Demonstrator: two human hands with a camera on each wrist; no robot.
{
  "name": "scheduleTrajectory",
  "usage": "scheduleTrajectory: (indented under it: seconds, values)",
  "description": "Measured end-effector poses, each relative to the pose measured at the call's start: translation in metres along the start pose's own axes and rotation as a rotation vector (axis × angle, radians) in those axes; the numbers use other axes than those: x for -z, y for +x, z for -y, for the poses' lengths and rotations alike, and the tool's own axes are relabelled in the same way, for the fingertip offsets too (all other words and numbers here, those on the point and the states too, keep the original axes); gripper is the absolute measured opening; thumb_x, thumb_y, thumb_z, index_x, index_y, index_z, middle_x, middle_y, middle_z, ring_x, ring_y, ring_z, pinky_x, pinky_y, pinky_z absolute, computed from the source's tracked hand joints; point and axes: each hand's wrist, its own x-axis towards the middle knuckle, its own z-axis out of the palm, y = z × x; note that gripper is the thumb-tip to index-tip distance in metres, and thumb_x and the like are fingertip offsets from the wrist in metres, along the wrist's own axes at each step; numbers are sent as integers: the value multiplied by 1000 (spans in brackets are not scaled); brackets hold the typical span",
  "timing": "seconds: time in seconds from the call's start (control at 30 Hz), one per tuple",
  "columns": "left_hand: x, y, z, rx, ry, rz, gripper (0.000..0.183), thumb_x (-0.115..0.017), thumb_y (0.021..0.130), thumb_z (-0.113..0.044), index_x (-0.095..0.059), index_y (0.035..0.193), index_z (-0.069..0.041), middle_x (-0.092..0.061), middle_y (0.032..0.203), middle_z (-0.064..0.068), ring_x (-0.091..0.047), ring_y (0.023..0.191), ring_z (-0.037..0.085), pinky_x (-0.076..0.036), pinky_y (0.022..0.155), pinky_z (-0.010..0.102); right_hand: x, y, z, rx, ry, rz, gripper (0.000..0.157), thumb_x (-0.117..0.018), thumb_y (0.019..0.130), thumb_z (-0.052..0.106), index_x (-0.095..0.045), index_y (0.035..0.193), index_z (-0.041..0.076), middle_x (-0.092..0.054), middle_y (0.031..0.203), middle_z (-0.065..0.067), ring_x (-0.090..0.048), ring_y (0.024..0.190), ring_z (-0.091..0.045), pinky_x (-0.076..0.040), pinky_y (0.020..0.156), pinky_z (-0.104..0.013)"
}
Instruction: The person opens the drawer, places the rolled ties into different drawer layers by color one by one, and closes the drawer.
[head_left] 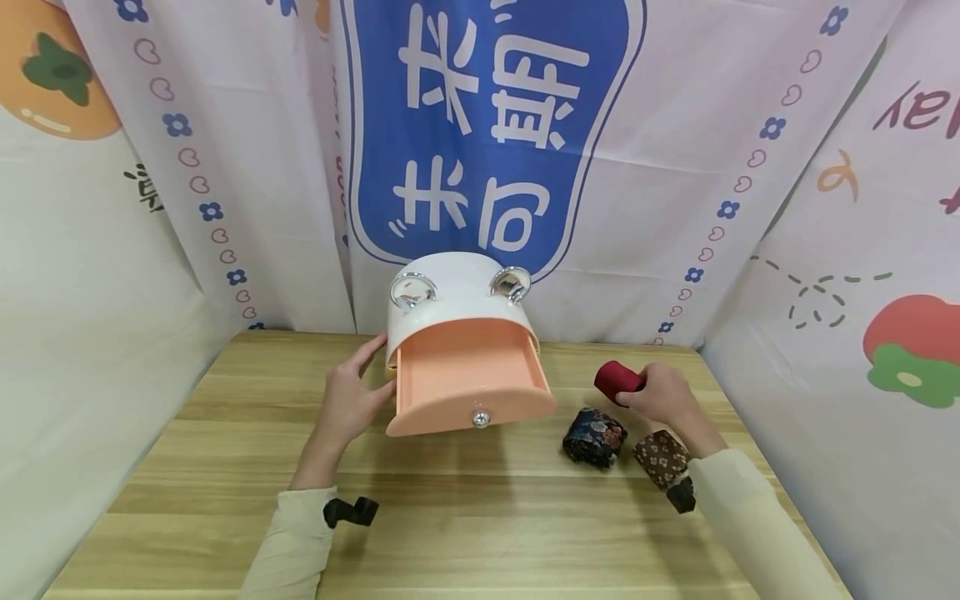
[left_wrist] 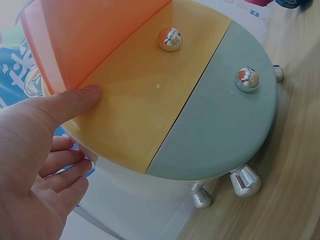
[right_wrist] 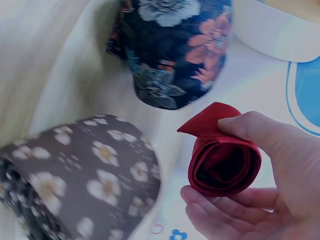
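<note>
A white rounded cabinet [head_left: 457, 287] stands on the table with its orange top drawer [head_left: 471, 408] pulled out. My left hand [head_left: 348, 400] is at the cabinet's left side; in the left wrist view its straight thumb touches the edge of the yellow drawer [left_wrist: 145, 100], while the other fingers lie along the side. Over the table's right part, my right hand [head_left: 663, 396] pinches a rolled red necktie [right_wrist: 225, 160] between thumb and fingers, its pointed tip sticking out. Nearby lie a rolled dark floral necktie [head_left: 595, 437] and a rolled brown flowered necktie [head_left: 662, 458].
Below the yellow drawer is a green drawer [left_wrist: 215, 115], and both have round metal knobs. Shiny metal feet [left_wrist: 246, 181] carry the cabinet. A printed curtain [head_left: 600, 250] hangs right behind the wooden table [head_left: 465, 533], with more cloth at both sides.
</note>
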Motion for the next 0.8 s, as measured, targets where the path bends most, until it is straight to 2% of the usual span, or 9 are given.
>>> scheduleTrajectory:
  seconds: [0.17, 0.33, 0.53, 0.8]
  values:
    - [0, 0, 1, 1, -3, 3, 73, -81, 90, -3, -49, 155, 0, -49, 161, 23, -43, 152, 46, -38, 126, 57, 15, 0, 4, 37, -19, -8, 41, -83, 87, 31, -71, 94, -7, -71, 80, -15, -61, 70, -23, -49, 60, -30]
    - [0, 0, 1, -1, 0, -2, 73, -82, 90, -5, -49, 155, 0, -49, 161, 22, -43, 152, 45, -39, 126, 57, 31, -1, 13, 56, 0, 4, 39, -82, 88, 30, -71, 97, -6, -71, 83, -14, -61, 70, -22, -49, 60, -29]
    - [-1, 0, 3, -9, 4, -9, 73, -82, 89, -5, -49, 155, 1, -50, 159, 24, -44, 150, 47, -39, 125, 59, 49, -6, 24, 114, -2, -20, 45, -84, 87, 31, -74, 107, -7, -72, 91, -17, -62, 72, -22, -50, 59, -27]
    - [0, 0, 2, -22, 10, -15, 72, -83, 89, -6, -51, 153, 2, -52, 158, 25, -46, 149, 48, -40, 124, 59, 68, -11, 44, 156, 18, 1, 50, -85, 86, 31, -71, 111, -11, -74, 87, -17, -64, 73, -21, -51, 60, -27]
